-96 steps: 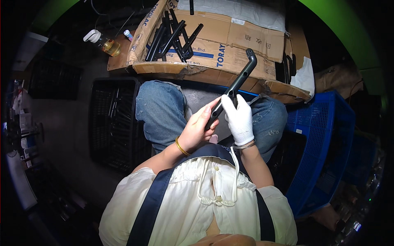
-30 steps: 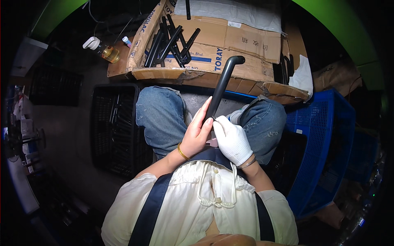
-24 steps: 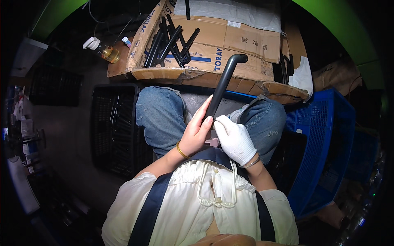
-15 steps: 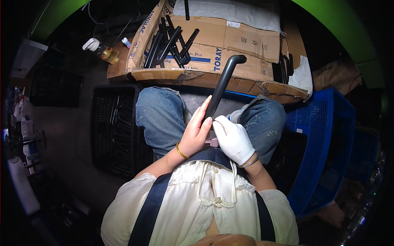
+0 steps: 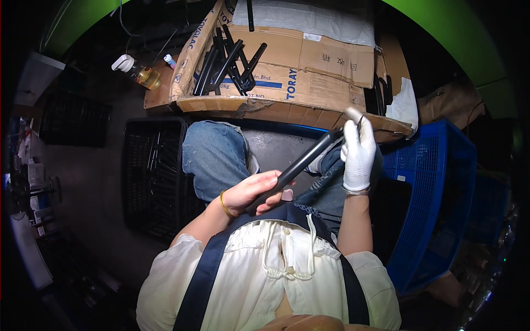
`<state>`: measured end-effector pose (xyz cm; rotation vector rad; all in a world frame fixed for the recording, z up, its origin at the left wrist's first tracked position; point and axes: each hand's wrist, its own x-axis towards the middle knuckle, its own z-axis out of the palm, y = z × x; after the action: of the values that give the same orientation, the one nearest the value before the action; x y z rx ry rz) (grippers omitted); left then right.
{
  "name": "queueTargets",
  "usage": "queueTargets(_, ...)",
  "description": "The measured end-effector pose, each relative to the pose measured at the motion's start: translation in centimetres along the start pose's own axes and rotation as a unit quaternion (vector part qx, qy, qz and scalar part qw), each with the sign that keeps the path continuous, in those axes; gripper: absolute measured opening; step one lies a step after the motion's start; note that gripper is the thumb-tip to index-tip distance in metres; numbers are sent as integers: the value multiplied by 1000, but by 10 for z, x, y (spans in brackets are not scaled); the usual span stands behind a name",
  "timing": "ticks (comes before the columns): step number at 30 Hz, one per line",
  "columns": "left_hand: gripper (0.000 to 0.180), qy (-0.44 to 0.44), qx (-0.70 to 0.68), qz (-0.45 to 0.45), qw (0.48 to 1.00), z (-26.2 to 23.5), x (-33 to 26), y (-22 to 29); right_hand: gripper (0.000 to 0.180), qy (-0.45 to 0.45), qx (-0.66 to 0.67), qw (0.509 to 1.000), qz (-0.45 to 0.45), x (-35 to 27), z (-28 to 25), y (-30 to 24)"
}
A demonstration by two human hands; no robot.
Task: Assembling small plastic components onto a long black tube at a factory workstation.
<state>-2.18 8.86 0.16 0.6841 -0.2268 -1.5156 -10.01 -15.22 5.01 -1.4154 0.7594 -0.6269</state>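
A black tubular handle slants up to the right across my lap, its far end bent. My left hand is bare and closed around its lower part. Beside the bent end is my right hand, in a white glove, with fingers raised and bent. The fingertips are smeared by motion. A thin dark sliver shows between them, too small to name. Whether the glove touches the tube I cannot tell.
Ahead lies an open cardboard box with several black handles in it. A spray bottle and a marker-like tube stand left of it. A black crate is at left, a blue crate at right.
The handle has tipped over to the right and lower. My left hand has turned from flat against it to wrapped around it. My right hand has moved up and right toward the bent end.
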Motion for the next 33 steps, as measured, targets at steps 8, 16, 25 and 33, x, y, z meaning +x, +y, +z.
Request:
queueTargets(8, 34, 67, 128, 41, 989, 7, 23, 5, 15, -306, -77, 947, 56, -47, 37, 35)
queueTargets(16, 29, 104, 87, 81, 987, 2, 19, 2, 13, -262, -223, 927, -148, -57, 14, 24)
queueTargets(25, 26, 100, 164, 118, 974, 3, 21, -4, 11, -297, -323, 883, -167, -65, 20, 6)
queueTargets(33, 24, 107, 178, 95, 974, 4, 20, -2, 12, -330, -350, 861, -165, -62, 18, 4)
